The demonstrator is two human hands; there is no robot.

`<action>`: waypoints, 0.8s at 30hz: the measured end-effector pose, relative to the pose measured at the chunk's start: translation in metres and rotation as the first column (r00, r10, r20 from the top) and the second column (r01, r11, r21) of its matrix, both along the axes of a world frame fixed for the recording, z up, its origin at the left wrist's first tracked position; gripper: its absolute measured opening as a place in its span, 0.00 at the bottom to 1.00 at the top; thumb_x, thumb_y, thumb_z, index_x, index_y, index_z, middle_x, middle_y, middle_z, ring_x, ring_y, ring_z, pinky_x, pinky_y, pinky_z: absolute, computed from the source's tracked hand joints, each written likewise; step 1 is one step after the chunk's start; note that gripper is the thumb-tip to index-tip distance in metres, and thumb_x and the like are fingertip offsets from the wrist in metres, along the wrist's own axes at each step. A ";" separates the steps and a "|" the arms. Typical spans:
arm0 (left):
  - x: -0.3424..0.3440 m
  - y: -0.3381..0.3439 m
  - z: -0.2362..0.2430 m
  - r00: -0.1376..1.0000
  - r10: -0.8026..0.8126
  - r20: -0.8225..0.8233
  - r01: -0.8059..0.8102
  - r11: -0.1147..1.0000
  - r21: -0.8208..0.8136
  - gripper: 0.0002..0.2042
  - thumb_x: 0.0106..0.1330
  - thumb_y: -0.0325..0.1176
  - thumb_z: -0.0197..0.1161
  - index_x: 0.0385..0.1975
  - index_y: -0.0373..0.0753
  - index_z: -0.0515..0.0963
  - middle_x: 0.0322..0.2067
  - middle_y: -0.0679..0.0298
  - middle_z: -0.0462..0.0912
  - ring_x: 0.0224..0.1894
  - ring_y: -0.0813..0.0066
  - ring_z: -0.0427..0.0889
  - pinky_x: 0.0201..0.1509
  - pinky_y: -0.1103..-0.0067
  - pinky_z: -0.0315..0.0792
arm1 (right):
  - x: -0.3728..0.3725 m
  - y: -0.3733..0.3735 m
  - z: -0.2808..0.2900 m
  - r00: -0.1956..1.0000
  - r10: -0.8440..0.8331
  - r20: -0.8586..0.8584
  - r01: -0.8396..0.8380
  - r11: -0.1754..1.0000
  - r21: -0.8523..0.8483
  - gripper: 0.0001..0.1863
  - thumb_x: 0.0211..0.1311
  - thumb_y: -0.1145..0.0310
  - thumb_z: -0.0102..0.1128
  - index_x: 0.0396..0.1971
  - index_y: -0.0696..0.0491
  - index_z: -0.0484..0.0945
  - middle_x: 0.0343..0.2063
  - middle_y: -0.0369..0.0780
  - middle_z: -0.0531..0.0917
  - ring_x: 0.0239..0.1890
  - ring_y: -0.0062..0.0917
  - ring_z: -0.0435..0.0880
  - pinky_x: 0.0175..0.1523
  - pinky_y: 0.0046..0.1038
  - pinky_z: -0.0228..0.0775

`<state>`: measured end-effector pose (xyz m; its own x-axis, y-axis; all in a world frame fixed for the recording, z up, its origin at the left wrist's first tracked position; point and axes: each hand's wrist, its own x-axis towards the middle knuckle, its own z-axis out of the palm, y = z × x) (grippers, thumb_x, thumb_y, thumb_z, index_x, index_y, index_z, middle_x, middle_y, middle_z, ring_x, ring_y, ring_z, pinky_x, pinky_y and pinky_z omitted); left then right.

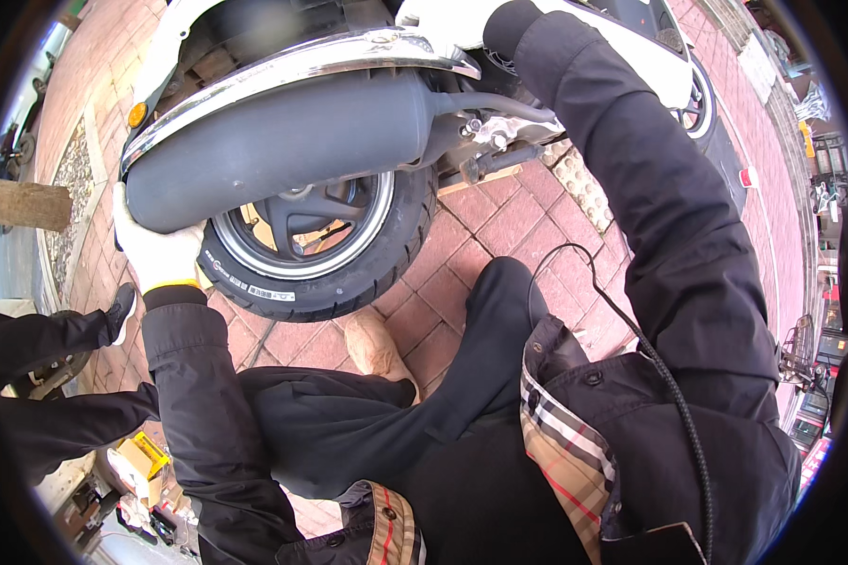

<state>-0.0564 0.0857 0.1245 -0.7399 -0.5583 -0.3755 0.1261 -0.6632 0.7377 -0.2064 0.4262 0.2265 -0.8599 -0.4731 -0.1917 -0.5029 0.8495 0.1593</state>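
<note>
Likely heavy, stiff, smooth matte-black muffler (283, 151) | beside the treaded rubber tyre (377, 273), below glossy chrome trim (254, 91) | gloved left hand (160, 250) cupped firmly round its rounded rear end; narrow front pipe (499, 105) offers another hold | gloved right hand (450, 21) by white bodywork (631, 58), grip unclear

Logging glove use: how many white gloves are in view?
2. One white glove on the left hand, wrapped around the left end of the black muffler; another on the right hand, at the top edge, partly cut off. More may be out of frame.
</note>
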 end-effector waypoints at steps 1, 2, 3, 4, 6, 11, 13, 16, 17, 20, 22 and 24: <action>0.000 -0.001 -0.001 1.000 0.005 0.004 -0.005 1.000 -0.011 0.26 0.78 0.58 0.55 0.65 0.47 0.77 0.67 0.58 0.78 0.69 0.52 0.74 0.71 0.45 0.68 | -0.001 -0.001 -0.002 1.000 -0.010 0.019 0.010 1.000 0.006 0.17 0.76 0.57 0.53 0.50 0.37 0.92 0.49 0.33 0.93 0.52 0.30 0.90 0.59 0.38 0.79; 0.000 -0.001 -0.002 1.000 0.010 0.008 -0.010 1.000 -0.020 0.26 0.78 0.58 0.55 0.65 0.46 0.77 0.67 0.58 0.78 0.69 0.52 0.74 0.71 0.45 0.68 | -0.004 0.000 -0.004 0.999 -0.021 0.037 0.021 1.000 0.015 0.17 0.76 0.57 0.53 0.49 0.37 0.92 0.47 0.33 0.93 0.51 0.30 0.90 0.58 0.38 0.79; 0.000 -0.002 -0.002 1.000 0.002 0.007 -0.002 1.000 -0.019 0.26 0.78 0.58 0.55 0.65 0.46 0.77 0.67 0.58 0.78 0.69 0.52 0.74 0.72 0.45 0.68 | -0.006 0.003 -0.008 0.976 0.187 -0.109 -0.179 0.980 0.083 0.17 0.76 0.58 0.53 0.47 0.39 0.93 0.44 0.34 0.93 0.49 0.31 0.91 0.55 0.39 0.80; 0.000 -0.003 -0.003 1.000 -0.005 0.003 0.005 1.000 -0.019 0.26 0.78 0.57 0.55 0.65 0.46 0.77 0.67 0.58 0.78 0.69 0.52 0.74 0.72 0.45 0.68 | -0.010 0.007 -0.012 0.966 0.215 -0.142 -0.203 0.975 0.091 0.16 0.75 0.58 0.54 0.46 0.39 0.93 0.43 0.34 0.93 0.48 0.31 0.91 0.55 0.39 0.80; 0.000 -0.004 -0.003 1.000 -0.005 0.001 0.005 1.000 -0.024 0.26 0.78 0.57 0.55 0.65 0.46 0.77 0.67 0.58 0.78 0.70 0.52 0.74 0.72 0.45 0.68 | -0.018 0.017 -0.023 0.939 0.269 -0.213 -0.251 0.962 0.106 0.15 0.75 0.58 0.55 0.45 0.40 0.93 0.43 0.33 0.93 0.47 0.32 0.91 0.54 0.40 0.80; 0.001 -0.005 -0.003 1.000 -0.013 0.012 0.014 0.999 -0.035 0.26 0.78 0.57 0.55 0.65 0.46 0.77 0.67 0.59 0.78 0.70 0.52 0.74 0.72 0.45 0.68 | -0.051 0.019 -0.066 0.991 0.136 -0.009 -0.136 0.982 -0.133 0.14 0.73 0.61 0.57 0.46 0.43 0.92 0.43 0.37 0.93 0.46 0.33 0.90 0.54 0.39 0.79; 0.002 -0.005 -0.003 1.000 -0.018 0.004 0.018 1.000 -0.022 0.26 0.78 0.57 0.55 0.65 0.46 0.77 0.67 0.59 0.78 0.70 0.52 0.74 0.72 0.45 0.68 | -0.062 0.013 -0.077 0.982 0.057 0.182 0.004 0.948 -0.318 0.14 0.73 0.62 0.57 0.47 0.45 0.91 0.43 0.39 0.93 0.46 0.34 0.90 0.55 0.39 0.78; 0.000 -0.004 -0.002 1.000 -0.002 0.012 0.002 1.000 -0.011 0.25 0.77 0.57 0.56 0.63 0.47 0.79 0.65 0.59 0.80 0.68 0.52 0.76 0.71 0.44 0.68 | -0.064 0.012 -0.074 0.952 0.062 0.300 0.073 0.905 -0.420 0.14 0.73 0.64 0.57 0.49 0.47 0.91 0.44 0.41 0.92 0.48 0.36 0.89 0.56 0.38 0.78; 0.000 -0.005 -0.002 1.000 0.001 0.017 0.000 1.000 -0.019 0.25 0.77 0.57 0.56 0.62 0.47 0.80 0.65 0.59 0.81 0.68 0.52 0.77 0.71 0.44 0.68 | -0.061 0.016 -0.065 0.967 0.119 0.224 -0.053 0.959 -0.278 0.15 0.73 0.64 0.58 0.50 0.48 0.91 0.45 0.41 0.92 0.49 0.36 0.89 0.57 0.38 0.78; 0.000 -0.005 -0.003 1.000 0.002 0.019 -0.001 0.999 -0.041 0.25 0.77 0.57 0.56 0.62 0.47 0.80 0.64 0.59 0.82 0.67 0.52 0.77 0.71 0.45 0.69 | -0.037 0.021 -0.044 0.942 0.321 -0.094 -0.334 0.921 -0.201 0.18 0.73 0.61 0.57 0.54 0.47 0.90 0.50 0.38 0.93 0.55 0.35 0.89 0.61 0.39 0.77; 0.000 -0.006 -0.004 1.000 0.013 0.026 -0.013 1.000 -0.025 0.24 0.76 0.57 0.56 0.61 0.47 0.81 0.64 0.59 0.82 0.67 0.52 0.77 0.71 0.45 0.69 | -0.025 0.027 -0.027 0.984 0.157 0.089 -0.142 0.976 -0.163 0.18 0.73 0.60 0.57 0.52 0.47 0.91 0.49 0.40 0.92 0.51 0.35 0.90 0.58 0.39 0.79; -0.001 -0.006 -0.005 1.000 0.011 0.023 -0.011 1.000 -0.019 0.24 0.76 0.57 0.56 0.61 0.47 0.81 0.64 0.60 0.82 0.67 0.52 0.77 0.70 0.46 0.69 | -0.022 0.019 -0.030 0.973 0.151 0.173 -0.098 0.954 -0.283 0.16 0.73 0.59 0.58 0.49 0.48 0.91 0.45 0.42 0.93 0.48 0.37 0.90 0.55 0.40 0.79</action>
<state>-0.0572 0.0795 0.1196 -0.7247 -0.5734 -0.3822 0.1160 -0.6481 0.7527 -0.2285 0.4454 0.1965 -0.7508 -0.6309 -0.1957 -0.6056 0.7757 -0.1776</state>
